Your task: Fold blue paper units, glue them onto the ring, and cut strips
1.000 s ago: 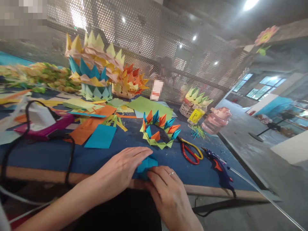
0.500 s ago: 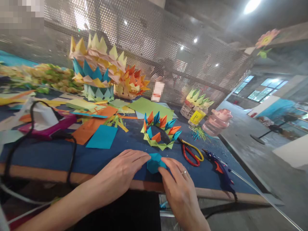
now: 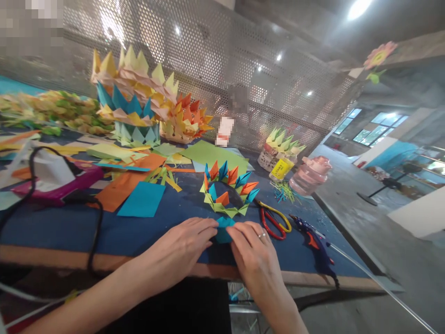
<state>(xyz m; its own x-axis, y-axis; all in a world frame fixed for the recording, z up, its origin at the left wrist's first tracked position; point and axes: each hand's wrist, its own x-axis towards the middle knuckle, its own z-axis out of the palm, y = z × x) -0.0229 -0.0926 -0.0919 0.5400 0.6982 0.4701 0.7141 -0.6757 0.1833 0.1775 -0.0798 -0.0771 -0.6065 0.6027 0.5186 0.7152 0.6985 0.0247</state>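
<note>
Across the upper half of the frame, a perforated screen (image 3: 285, 93) is standing behind a blue-topped table (image 3: 135, 236), which is spreading through the middle toward the lower right. Tiered paper crowns (image 3: 135, 99) are rising at upper left in yellow, pink and blue. At lower centre we are working bare-handed, our left hand (image 3: 186, 243) coming in from the lower left and our right hand (image 3: 255, 248) from the lower right. Just beyond our fingers, a ring of orange, blue and green paper points (image 3: 222, 199) is sitting at centre; a dark blue glue gun (image 3: 320, 253) is lying at lower right, a flat blue sheet (image 3: 142, 199) left of centre. A tool with red and yellow handles (image 3: 267, 227) is resting between ring and glue gun.

Smallest of all, a folded blue paper (image 3: 224, 235) is lying at lower centre, near the table's front edge. We are pinching it from both sides, fingertips nearly closed with only paper between; how our thumbs are meeting its underside, we are not able to tell. We are judging the piece feather-light, crisp, hardly slippery and easily miscreased, its flat sides beside the folds offering the surest hold, its corners the weakest.
</note>
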